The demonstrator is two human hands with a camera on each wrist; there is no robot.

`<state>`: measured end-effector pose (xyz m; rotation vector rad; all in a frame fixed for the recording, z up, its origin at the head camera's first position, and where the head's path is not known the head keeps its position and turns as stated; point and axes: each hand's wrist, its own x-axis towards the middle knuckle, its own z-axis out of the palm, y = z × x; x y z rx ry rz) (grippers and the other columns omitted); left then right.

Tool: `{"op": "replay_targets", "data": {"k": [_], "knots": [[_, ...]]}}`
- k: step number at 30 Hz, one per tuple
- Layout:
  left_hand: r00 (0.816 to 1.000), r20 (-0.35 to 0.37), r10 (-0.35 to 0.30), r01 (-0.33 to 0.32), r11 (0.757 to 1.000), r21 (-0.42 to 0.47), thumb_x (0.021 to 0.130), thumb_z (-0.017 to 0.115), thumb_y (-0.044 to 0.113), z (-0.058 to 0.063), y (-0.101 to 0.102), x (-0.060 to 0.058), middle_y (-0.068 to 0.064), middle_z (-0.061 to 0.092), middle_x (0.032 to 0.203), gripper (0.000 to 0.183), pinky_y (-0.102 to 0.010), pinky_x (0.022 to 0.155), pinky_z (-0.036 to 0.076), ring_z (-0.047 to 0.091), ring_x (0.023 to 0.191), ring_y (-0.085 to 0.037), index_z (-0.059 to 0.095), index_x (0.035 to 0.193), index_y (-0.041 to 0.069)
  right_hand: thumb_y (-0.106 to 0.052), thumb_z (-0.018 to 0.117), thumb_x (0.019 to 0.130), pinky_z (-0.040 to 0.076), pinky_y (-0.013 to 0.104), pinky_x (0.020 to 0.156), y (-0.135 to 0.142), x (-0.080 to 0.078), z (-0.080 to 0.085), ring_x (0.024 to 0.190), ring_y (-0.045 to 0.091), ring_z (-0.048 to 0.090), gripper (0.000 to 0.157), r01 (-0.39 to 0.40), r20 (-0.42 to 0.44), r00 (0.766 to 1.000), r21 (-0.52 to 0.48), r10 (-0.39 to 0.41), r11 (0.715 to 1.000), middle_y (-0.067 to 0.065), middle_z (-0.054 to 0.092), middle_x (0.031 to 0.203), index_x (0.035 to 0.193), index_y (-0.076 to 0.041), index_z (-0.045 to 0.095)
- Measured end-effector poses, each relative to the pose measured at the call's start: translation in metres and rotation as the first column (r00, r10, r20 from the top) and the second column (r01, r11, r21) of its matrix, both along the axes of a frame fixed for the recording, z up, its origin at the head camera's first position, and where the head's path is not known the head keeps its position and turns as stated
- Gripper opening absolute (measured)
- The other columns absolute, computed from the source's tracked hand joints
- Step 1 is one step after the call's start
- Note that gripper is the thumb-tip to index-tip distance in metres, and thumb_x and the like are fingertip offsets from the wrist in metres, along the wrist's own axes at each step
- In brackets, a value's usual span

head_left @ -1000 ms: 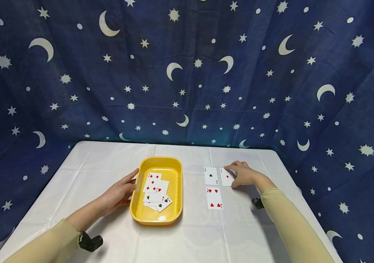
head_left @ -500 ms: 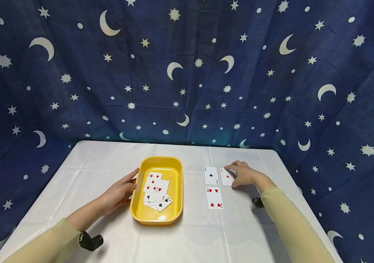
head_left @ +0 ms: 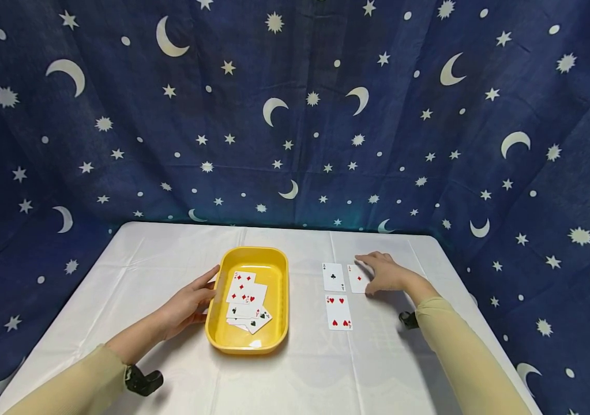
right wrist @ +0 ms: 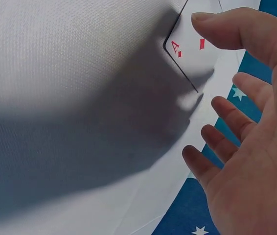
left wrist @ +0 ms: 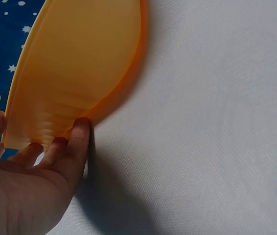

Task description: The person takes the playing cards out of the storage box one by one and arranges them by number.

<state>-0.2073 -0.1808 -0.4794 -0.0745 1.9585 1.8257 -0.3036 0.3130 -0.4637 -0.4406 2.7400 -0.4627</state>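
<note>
On the desk, the head view shows overlapping cards in the tray, with the ace of clubs, four of hearts and ace of diamonds lying to its right. The right wrist view shows the right hand's grip spread, its thumb in front of that last ace. The left wrist view adds the left hand's grip, also spread, fingertips against the tray's outer wall.
</note>
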Motion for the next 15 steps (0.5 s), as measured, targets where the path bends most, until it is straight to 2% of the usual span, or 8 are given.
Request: {"op": "replay_targets", "data": {"k": [5, 15], "knots": [[1.0, 0.0, -0.005, 0.005, 1.0, 0.004, 0.104, 0.048, 0.016, 0.001, 0.0, 0.0, -0.021, 0.03, 0.163, 0.071, -0.045, 0.094, 0.055, 0.053, 0.129, -0.034, 0.016, 0.166, 0.028, -0.024, 0.085, 0.076, 0.03, 0.068, 0.109, -0.001, 0.002, 0.005, 0.142, 0.045, 0.026, 0.098, 0.007, -0.026, 1.0, -0.027, -0.007, 1.0, 0.024, 0.033, 0.157, 0.16, -0.011, 0.036], [1.0, 0.001, 0.004, -0.004, 1.0, -0.007, 0.104, 0.048, 0.017, 0.002, 0.0, 0.0, -0.02, 0.029, 0.163, 0.07, -0.046, 0.095, 0.055, 0.053, 0.128, -0.034, 0.017, 0.166, 0.03, -0.045, 0.079, 0.084, 0.032, 0.064, 0.111, -0.01, 0.004, 0.018, 0.142, 0.039, 0.03, 0.09, -0.04, -0.188, 0.982, -0.078, 0.025, 0.996, 0.018, 0.038, 0.157, 0.159, -0.014, 0.04]]}}
